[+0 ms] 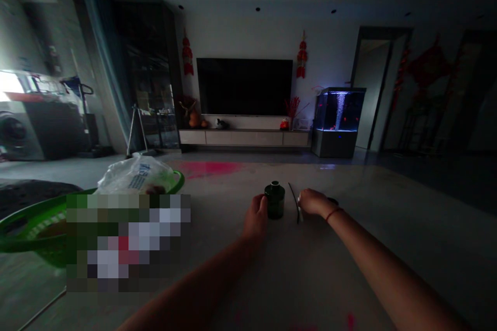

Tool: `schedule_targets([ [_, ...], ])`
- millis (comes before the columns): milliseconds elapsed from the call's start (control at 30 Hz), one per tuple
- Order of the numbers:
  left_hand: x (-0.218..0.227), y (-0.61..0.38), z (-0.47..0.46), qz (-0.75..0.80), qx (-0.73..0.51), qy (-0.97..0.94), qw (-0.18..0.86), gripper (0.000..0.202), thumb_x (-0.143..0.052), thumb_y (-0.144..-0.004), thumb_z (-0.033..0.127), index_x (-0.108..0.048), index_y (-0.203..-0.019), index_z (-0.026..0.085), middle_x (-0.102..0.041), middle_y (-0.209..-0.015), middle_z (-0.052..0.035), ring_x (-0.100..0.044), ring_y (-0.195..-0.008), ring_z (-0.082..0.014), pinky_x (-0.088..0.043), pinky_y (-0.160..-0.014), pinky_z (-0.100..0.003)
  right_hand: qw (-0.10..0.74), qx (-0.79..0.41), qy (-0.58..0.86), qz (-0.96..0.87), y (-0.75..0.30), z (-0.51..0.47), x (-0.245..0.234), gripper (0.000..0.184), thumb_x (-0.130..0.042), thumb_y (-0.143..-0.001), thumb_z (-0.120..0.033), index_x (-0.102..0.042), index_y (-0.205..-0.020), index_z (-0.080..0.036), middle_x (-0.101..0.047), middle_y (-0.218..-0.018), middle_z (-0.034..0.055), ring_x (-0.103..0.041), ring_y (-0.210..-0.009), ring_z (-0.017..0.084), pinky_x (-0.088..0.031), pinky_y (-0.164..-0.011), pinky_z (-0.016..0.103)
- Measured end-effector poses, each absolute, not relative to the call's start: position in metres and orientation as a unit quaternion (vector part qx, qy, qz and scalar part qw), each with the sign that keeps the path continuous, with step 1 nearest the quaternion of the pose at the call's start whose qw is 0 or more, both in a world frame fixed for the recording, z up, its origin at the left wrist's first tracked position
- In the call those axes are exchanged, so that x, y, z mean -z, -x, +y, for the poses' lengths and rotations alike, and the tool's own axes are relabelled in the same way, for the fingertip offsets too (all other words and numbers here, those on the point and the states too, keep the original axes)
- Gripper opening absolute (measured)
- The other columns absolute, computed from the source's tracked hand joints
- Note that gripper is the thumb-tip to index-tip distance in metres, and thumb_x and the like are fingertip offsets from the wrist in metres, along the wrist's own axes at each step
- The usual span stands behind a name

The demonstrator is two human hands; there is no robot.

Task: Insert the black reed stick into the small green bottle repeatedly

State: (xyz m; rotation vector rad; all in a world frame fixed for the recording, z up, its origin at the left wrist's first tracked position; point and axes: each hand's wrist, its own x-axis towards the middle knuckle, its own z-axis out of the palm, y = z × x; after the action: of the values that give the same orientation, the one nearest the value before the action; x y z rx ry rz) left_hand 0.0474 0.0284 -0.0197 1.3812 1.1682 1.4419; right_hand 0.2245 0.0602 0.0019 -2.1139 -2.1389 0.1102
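Observation:
A small dark green glass bottle (275, 202) with a short neck and a pale rim stands upright on the table (233, 264). My left hand (257, 217) is closed against its left side; the fingers behind the glass are hidden. To the right of the bottle lies a thin dark stick (294, 201), slightly bent. Just beyond it, my right hand (313, 202) is closed low over the table, with a small whitish bit showing at its fingertips that is too dim to name. Behind my right wrist, a dark round object (333, 200) is partly covered.
At the left sits a green plastic basket (50, 251) with a clear plastic bag (134, 173); a pixelated patch covers part of it. Across the room are a television (244, 87), a low cabinet (244, 137) and a lit fish tank (337, 111). The light is dim.

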Motion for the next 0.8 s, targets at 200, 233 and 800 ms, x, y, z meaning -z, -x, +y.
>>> schedule_targets([
  [200,0.019,-0.047,0.027,0.474,-0.56,-0.547,0.403,0.025,-0.043,-0.079,0.03,-0.056,-0.095,0.015,-0.061,-0.092,-0.0095,-0.055,-0.088,-0.0191,-0.038,-0.078,-0.027,0.066,-0.014,0.716,-0.695,-0.217,0.058,0.002,0.025,-0.048,-0.071,-0.02,-0.064,-0.089,-0.014,-0.061,-0.1,0.0181,-0.058,-0.091,0.024,-0.042,-0.068,0.029],
  [233,0.019,-0.047,0.027,0.476,-0.558,-0.549,0.4,0.026,-0.042,-0.08,0.03,-0.056,-0.095,0.015,-0.061,-0.093,-0.0098,-0.055,-0.088,-0.0191,-0.038,-0.078,-0.027,0.067,-0.014,0.714,-0.697,-0.216,0.058,0.002,0.025,-0.048,-0.071,-0.019,-0.064,-0.089,-0.014,-0.061,-0.099,0.0175,-0.058,-0.091,0.024,-0.042,-0.068,0.028],
  [800,0.023,-0.047,0.032,0.487,-0.558,-0.557,0.376,0.024,-0.039,-0.081,0.031,-0.053,-0.09,0.013,-0.06,-0.088,-0.0103,-0.055,-0.084,-0.019,-0.04,-0.074,-0.027,0.124,-0.042,0.691,-0.711,-0.225,0.055,-0.021,0.017,-0.052,-0.063,-0.014,-0.067,-0.071,-0.014,-0.067,-0.078,0.0121,-0.061,-0.074,0.019,-0.039,-0.059,0.022],
])
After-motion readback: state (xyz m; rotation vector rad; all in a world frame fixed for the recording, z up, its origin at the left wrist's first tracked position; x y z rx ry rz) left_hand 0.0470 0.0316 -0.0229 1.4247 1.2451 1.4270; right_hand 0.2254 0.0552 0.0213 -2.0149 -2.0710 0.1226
